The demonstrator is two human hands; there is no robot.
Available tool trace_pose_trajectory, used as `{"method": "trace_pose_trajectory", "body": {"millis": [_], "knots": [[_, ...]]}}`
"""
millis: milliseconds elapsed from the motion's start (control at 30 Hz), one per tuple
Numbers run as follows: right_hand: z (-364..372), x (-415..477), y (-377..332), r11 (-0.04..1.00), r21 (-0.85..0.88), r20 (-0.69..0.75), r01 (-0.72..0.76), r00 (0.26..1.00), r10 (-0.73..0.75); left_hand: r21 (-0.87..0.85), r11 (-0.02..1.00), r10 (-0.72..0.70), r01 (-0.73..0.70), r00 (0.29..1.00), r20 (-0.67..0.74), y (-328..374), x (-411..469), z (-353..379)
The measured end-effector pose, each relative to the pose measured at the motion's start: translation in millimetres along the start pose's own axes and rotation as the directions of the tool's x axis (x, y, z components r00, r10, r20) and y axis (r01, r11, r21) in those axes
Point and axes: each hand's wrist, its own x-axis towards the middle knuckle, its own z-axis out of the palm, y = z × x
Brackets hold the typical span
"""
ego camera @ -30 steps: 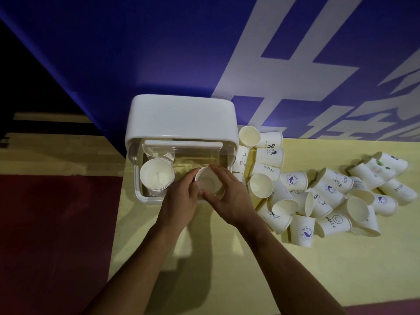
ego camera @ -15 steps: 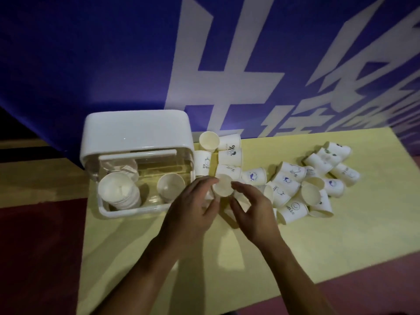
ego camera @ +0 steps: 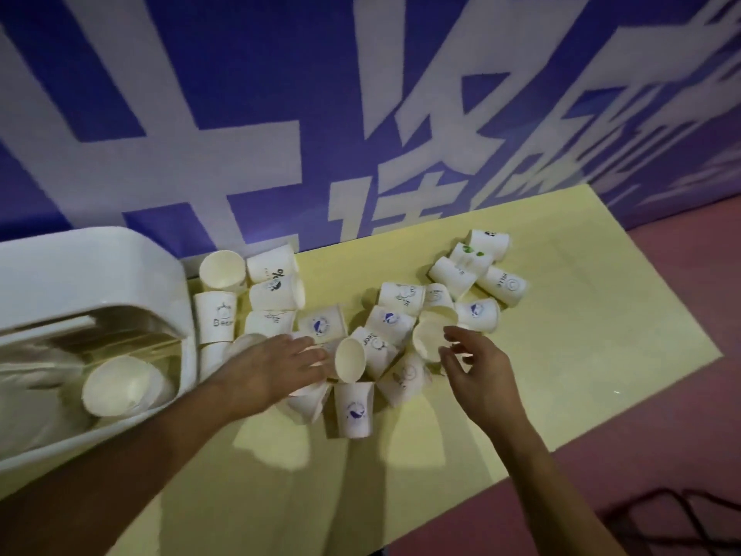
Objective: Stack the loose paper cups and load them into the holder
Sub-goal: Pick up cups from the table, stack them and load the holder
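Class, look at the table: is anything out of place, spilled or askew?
Yes. Loose white paper cups lie tipped in a jumble across the yellow tabletop, right of the white plastic holder, not stacked.

I see a pale yellow table [ego camera: 581, 355]. A white holder [ego camera: 92, 270] stands on its left end, running off the edge of my view. Just beside the holder, loose white paper cups [ego camera: 395, 323] lie heaped across the middle of the tabletop, most on their sides, many touching, several printed with blue logos. A smaller cluster of cups [ego camera: 501, 282] lies toward the far right corner.
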Motion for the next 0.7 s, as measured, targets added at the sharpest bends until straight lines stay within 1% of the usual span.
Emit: {"method": "trace_pose_trajectory", "body": {"millis": [67,133,200,267,300,367,433,500,567,633,700], "knots": [[-17.6,16.3,23.1,1.0,-0.021,0.004,-0.021,1.0,0.021,-0.037,0.999,0.009,-0.008,1.0,0.02,-1.9,4.6,-8.6],[-32.1,34.9,41.3,0.999,-0.022,-0.005,-0.041,0.999,0.041,-0.142,0.989,-0.035,0.037,0.999,0.017,-2.0,7.7,-18.5],[-47.6,58.8,55.9,0.998,-0.012,-0.036,-0.055,0.998,0.054,-0.273,0.955,-0.128,0.116,0.991,-0.029,1.2,18.9,-32.3],[-61.3,85.0,67.1,0.998,0.001,-0.084,-0.067,0.994,0.067,-0.395,0.895,-0.26,0.207,0.962,-0.083,7.7,35.9,-53.1],[-68.7,100.1,73.6,0.997,0.004,-0.107,-0.074,0.991,0.074,-0.467,0.845,-0.342,0.259,0.934,-0.101,11.6,48.0,-65.4],[-80.4,132.7,86.6,0.997,-0.026,-0.121,-0.079,0.99,0.075,-0.62,0.705,-0.514,0.343,0.85,-0.114,17.7,73.0,-86.8],[-85.4,164.0,96.8,0.993,-0.05,-0.105,-0.107,0.989,0.101,-0.735,0.585,-0.63,0.341,0.763,-0.148,20.4,96.9,-101.2],[-88.1,196.9,106.1,0.988,-0.056,-0.09,-0.147,0.986,0.142,-0.803,0.514,-0.703,0.301,0.685,-0.192,19.1,124.2,-107.8],[-86.3,225.0,110.2,0.986,-0.059,-0.047,-0.159,0.987,0.156,-0.835,0.47,-0.76,0.287,0.612,-0.218,19.8,142.9,-112.1],[-86.0,255.2,116.2,0.986,-0.092,0.022,-0.136,0.99,0.139,-0.858,0.423,-0.807,0.291,0.552,-0.21,20.5,160.5,-113.0],[-87.3,281.6,123.5,0.983,-0.158,0.122,-0.091,0.986,0.111,-0.873,0.375,-0.84,0.312,0.512,-0.178,20.3,173.0,-113.3]]}}
